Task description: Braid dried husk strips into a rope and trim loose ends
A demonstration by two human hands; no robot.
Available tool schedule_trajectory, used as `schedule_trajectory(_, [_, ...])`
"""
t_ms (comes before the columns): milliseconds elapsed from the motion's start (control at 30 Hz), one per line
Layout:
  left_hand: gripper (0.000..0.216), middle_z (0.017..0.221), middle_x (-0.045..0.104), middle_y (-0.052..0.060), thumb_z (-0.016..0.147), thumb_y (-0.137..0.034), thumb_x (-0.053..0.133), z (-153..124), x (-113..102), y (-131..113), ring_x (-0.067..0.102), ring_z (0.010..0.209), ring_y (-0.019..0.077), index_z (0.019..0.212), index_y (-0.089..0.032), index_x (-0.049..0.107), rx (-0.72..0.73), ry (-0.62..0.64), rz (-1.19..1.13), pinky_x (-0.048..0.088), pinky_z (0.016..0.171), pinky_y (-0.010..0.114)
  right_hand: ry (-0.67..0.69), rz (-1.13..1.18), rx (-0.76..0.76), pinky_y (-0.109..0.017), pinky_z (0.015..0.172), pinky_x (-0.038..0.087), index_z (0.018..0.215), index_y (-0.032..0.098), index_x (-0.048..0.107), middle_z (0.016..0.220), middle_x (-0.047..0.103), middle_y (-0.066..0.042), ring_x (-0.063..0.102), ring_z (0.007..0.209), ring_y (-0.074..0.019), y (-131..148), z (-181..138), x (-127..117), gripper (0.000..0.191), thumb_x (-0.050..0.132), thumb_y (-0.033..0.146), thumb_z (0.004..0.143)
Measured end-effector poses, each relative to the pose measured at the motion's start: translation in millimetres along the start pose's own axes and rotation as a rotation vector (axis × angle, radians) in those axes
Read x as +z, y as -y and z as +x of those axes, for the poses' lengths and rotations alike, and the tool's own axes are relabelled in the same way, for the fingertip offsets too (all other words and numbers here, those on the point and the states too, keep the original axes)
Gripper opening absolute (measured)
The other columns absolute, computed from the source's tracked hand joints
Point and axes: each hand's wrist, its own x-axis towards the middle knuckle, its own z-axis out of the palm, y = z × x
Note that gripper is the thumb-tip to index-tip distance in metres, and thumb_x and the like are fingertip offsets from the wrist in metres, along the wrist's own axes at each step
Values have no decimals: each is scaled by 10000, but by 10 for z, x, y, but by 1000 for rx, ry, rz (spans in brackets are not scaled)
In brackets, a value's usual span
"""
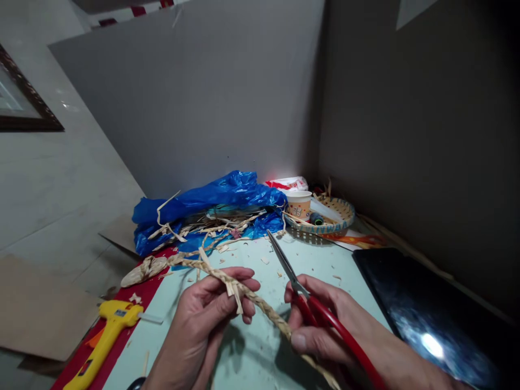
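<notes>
A braided straw cord [266, 307] runs slantwise across the table between both hands, with loose strand ends sticking out near its middle. My left hand [215, 309] pinches the braid beside those ends, thumb toward me and fingertips behind it. In my right hand [331, 314] is a pair of red-handled scissors [284, 260], blades closed together and pointing up and away. The right thumb also rests against the lower part of the braid. Toward the far left, the braid leads to a wider, flattened straw piece [146, 271].
A yellow glue gun [109, 330] lies at left on the red table edge. Behind the hands is a blue plastic bag [211, 192] with loose straw. A woven basket [345, 214] holds a paper cup [299, 205]. At right lies a black tablet [422, 303]. Grey panels enclose the back.
</notes>
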Motion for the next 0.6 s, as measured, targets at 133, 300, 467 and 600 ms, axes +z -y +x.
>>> schedule_trajectory(133, [211, 831, 746, 72, 757, -189, 752, 30, 12, -11, 632, 629, 120, 961, -137, 738, 24, 50, -60, 502, 622, 207, 6, 23, -19, -198, 541, 337, 888, 189, 453, 702, 546, 49, 410, 588, -83, -59, -6, 23, 434, 798, 355, 684])
schedule_trajectory(300, [128, 757, 744, 59, 757, -184, 753, 48, -7, -35, 627, 592, 120, 871, -147, 708, 66, 39, -90, 510, 590, 213, 60, -120, -35, -205, 569, 365, 871, 195, 452, 714, 536, 37, 430, 609, -94, -110, 31, 51, 404, 768, 388, 709])
schedule_trajectory(467, [95, 737, 732, 63, 750, -164, 751, 58, -9, -42, 619, 578, 113, 810, -120, 692, 70, -7, -102, 501, 565, 196, -107, -386, -195, -220, 600, 441, 872, 222, 474, 747, 561, 24, 510, 647, -127, -239, 20, 9, 232, 662, 342, 809])
schedule_trajectory(600, [33, 719, 707, 51, 786, -143, 705, 49, 2, -51, 598, 588, 112, 785, -119, 683, 46, -7, -155, 500, 584, 207, -276, -885, -546, -204, 545, 451, 935, 237, 502, 765, 594, 9, 549, 612, -130, -309, -27, -106, 91, 564, 245, 868])
